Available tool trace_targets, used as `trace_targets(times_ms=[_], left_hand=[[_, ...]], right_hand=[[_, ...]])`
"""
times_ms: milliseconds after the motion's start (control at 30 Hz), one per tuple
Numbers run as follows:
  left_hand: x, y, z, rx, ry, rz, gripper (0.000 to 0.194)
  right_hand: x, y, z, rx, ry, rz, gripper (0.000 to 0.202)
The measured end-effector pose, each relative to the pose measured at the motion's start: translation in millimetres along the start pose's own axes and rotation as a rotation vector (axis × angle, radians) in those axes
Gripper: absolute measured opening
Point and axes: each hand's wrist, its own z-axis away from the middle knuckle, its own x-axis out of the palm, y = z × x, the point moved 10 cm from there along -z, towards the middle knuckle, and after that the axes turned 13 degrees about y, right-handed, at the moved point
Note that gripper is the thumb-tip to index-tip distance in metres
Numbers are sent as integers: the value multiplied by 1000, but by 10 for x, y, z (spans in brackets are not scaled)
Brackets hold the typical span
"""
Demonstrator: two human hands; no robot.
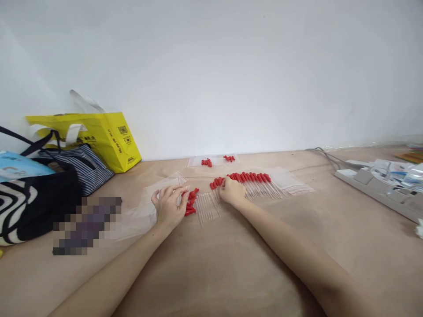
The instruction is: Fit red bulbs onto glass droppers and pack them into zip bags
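My left hand [168, 204] rests on the brown table with its fingertips touching a small bunch of clear droppers with red bulbs [191, 203]. My right hand [232, 191] lies curled at the left end of a long row of red-bulbed droppers [251, 178], fingers on the bulbs. Whether it grips one I cannot tell. Clear zip bags [165, 181] lie under and beside my left hand, and another clear bag [291, 181] sits right of the row.
Two filled bags of droppers [214, 161] lie near the white wall. A yellow bag [102, 136] and striped bags [66, 176] stand at the left. A power strip [380, 189] and plastic packets [396, 171] sit at the right.
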Motion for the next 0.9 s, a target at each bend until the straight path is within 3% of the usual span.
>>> trace_targets(times_ms=[267, 500, 900], left_hand=[[280, 13, -82, -55, -217, -152, 21], [516, -26, -162, -84, -316, -269, 28], [515, 90, -155, 25, -305, -321, 31]], right_hand=[[-84, -48, 22, -64, 15, -1, 22], [-116, -288, 227, -168, -149, 22, 22], [32, -523, 370, -222, -235, 106, 21]])
